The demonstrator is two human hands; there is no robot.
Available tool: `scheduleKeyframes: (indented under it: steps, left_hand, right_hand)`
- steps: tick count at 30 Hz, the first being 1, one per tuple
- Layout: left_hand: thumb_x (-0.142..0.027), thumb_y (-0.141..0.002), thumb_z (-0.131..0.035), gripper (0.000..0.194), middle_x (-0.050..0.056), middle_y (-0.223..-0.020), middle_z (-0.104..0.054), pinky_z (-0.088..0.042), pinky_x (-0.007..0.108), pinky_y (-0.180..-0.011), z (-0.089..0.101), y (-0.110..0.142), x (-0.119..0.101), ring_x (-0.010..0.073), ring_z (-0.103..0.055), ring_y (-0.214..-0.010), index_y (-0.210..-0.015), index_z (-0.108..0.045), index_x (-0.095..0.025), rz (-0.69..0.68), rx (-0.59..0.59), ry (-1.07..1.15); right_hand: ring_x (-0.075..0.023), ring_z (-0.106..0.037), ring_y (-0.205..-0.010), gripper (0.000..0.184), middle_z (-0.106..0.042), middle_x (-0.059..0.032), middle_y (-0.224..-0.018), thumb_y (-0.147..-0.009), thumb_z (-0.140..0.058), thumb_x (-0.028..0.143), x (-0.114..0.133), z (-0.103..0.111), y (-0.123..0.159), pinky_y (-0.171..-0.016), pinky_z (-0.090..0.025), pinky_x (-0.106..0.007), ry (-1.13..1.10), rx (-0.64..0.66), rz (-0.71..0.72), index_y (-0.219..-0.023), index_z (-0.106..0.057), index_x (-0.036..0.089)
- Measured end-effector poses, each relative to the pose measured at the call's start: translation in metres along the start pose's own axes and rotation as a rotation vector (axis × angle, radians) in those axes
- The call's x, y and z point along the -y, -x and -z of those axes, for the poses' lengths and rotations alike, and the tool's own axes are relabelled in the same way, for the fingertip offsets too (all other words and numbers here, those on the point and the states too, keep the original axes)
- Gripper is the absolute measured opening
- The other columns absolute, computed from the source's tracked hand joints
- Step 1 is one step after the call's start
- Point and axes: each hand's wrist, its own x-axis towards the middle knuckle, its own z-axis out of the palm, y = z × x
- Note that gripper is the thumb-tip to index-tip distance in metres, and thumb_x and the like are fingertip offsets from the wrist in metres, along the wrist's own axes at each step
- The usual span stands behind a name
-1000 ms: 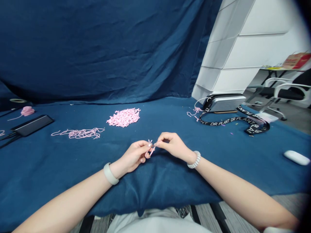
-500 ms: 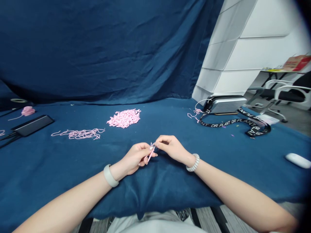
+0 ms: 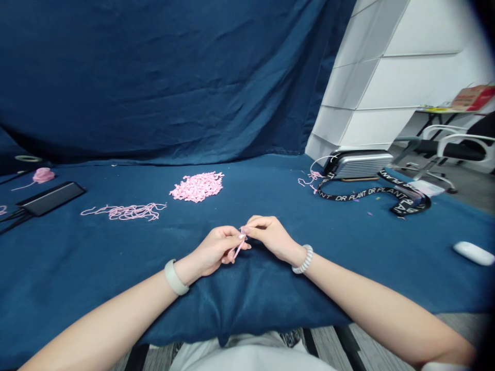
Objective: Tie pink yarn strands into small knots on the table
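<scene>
My left hand [image 3: 219, 249] is closed, pinching a short piece of pink yarn [image 3: 239, 248] between thumb and fingers. The yarn slants down from the pinch in a narrow loop. Against the left thumb, my right hand [image 3: 272, 235] has its thumb and forefinger pressed together at the yarn's upper end. Both hands hover just above the blue cloth near its front edge. Beyond them lies a pile of small pink yarn knots [image 3: 197, 186]. Loose strands of pink yarn [image 3: 133, 212] lie to the left of that pile.
A black box with cables [image 3: 56, 198] and a pink yarn ball [image 3: 44, 175] sit at the far left. On the right are a ribbed silver case [image 3: 362, 165], a lettered black strap [image 3: 356, 196], yarn scraps [image 3: 315, 175] and a white mouse [image 3: 474, 253]. Blue cloth [image 3: 174, 77] hangs behind.
My right fingertips have moved slightly left and closer to the left thumb, now meeting it at the yarn. My left hand has hardly moved.
</scene>
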Motion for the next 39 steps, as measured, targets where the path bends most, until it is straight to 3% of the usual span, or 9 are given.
scheduleKeyframes:
  steps: [11, 16, 19, 27, 39]
  left_hand:
    - [-0.041, -0.065, -0.066, 0.029, -0.005, -0.041, -0.046, -0.021, 0.012, -0.036, 0.000, -0.001, 0.001, 0.0004, -0.035, -0.033, -0.063, -0.055, -0.014, 0.013, 0.022, -0.046]
    - [-0.039, -0.065, -0.065, 0.028, -0.004, -0.049, -0.052, -0.023, 0.012, -0.036, 0.001, -0.002, 0.003, -0.0008, -0.035, -0.034, -0.062, -0.052, -0.015, 0.004, -0.024, -0.025]
    - [-0.041, -0.065, -0.065, 0.030, -0.004, -0.049, -0.051, -0.022, 0.012, -0.036, 0.001, -0.003, 0.004, -0.0008, -0.034, -0.034, -0.062, -0.051, -0.015, 0.006, -0.027, -0.027]
    - [-0.046, -0.065, -0.063, 0.034, -0.005, -0.041, -0.045, -0.021, 0.011, -0.035, -0.001, -0.001, 0.002, 0.0000, -0.034, -0.034, -0.062, -0.055, -0.014, 0.019, -0.019, -0.101]
    - [-0.040, -0.068, -0.061, 0.028, -0.005, -0.041, -0.048, -0.027, 0.012, -0.035, -0.006, 0.001, 0.000, 0.0012, -0.038, -0.035, -0.062, -0.058, -0.013, 0.030, -0.030, -0.213]
  right_hand:
    - [-0.0057, -0.051, -0.066, 0.024, -0.058, -0.0023, -0.071, -0.066, -0.067, 0.035, 0.002, -0.004, 0.002, -0.066, -0.041, -0.019, -0.036, 0.042, -0.031, -0.066, -0.066, 0.011]
    - [-0.0050, -0.050, -0.065, 0.038, -0.058, -0.0040, -0.075, -0.073, -0.057, 0.047, 0.002, 0.001, -0.001, -0.064, -0.041, -0.019, -0.108, 0.003, -0.151, -0.082, -0.065, 0.010]
    - [-0.0045, -0.049, -0.063, 0.042, -0.055, -0.0028, -0.073, -0.076, -0.050, 0.051, 0.005, 0.006, -0.003, -0.062, -0.041, -0.018, -0.013, 0.016, -0.152, -0.081, -0.060, 0.010]
    - [-0.0052, -0.045, -0.062, 0.045, -0.053, -0.0015, -0.069, -0.081, -0.040, 0.054, 0.011, 0.006, 0.003, -0.062, -0.038, -0.018, 0.293, 0.247, -0.074, -0.074, -0.052, 0.011]
    - [-0.0048, -0.045, -0.060, 0.037, -0.056, -0.0014, -0.068, -0.078, -0.049, 0.047, 0.009, 0.006, 0.003, -0.058, -0.036, -0.017, 0.347, 0.220, -0.064, -0.072, -0.053, 0.011]
